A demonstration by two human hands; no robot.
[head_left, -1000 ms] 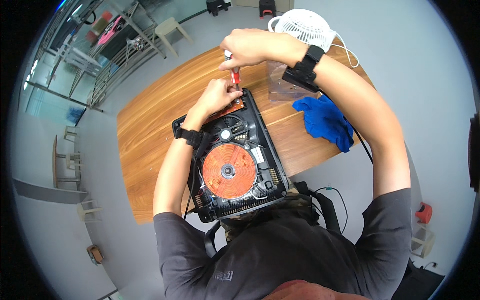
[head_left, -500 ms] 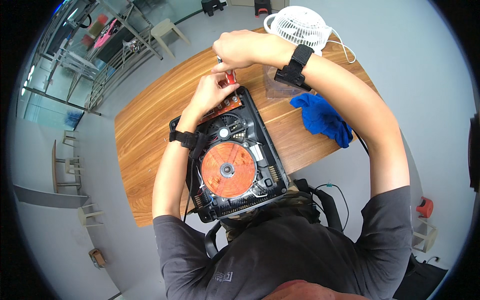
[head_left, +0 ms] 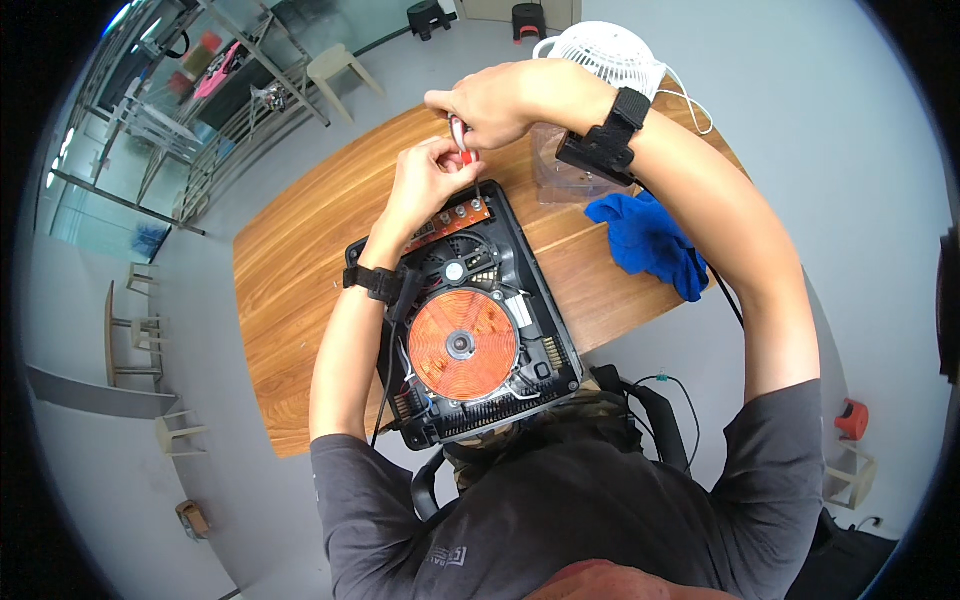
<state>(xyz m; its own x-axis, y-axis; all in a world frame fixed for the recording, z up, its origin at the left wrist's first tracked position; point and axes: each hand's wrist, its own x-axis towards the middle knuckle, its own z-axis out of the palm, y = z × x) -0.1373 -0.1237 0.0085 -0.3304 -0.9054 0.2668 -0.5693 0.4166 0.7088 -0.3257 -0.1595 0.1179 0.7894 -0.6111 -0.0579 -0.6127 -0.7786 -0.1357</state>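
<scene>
An opened induction cooker (head_left: 545, 340) lies at the table's near side, with its round copper coil (head_left: 462, 345) and a black fan (head_left: 453, 271) exposed. Along its far end runs an orange-brown circuit board (head_left: 450, 222) with several small round metal parts. A red-and-white screwdriver (head_left: 466, 156) stands nearly upright over the board's right end, its shaft reaching down to it. My right hand (head_left: 497, 103) is closed around the top of the handle. Lower down, my left hand (head_left: 428, 183) pinches the screwdriver near its red collar. The tip's exact contact is too small to tell.
A clear plastic box (head_left: 560, 180) sits beyond the cooker, partly under my right wrist. Right of it lies a crumpled blue cloth (head_left: 648, 240). A white fan (head_left: 605, 52) with a cord stands at the table's far edge. A dark cable runs beside my left forearm.
My right hand has turned and shifted right on the screwdriver, so more of the handle shows. My left hand keeps its pinch. The whole view has moved slightly.
</scene>
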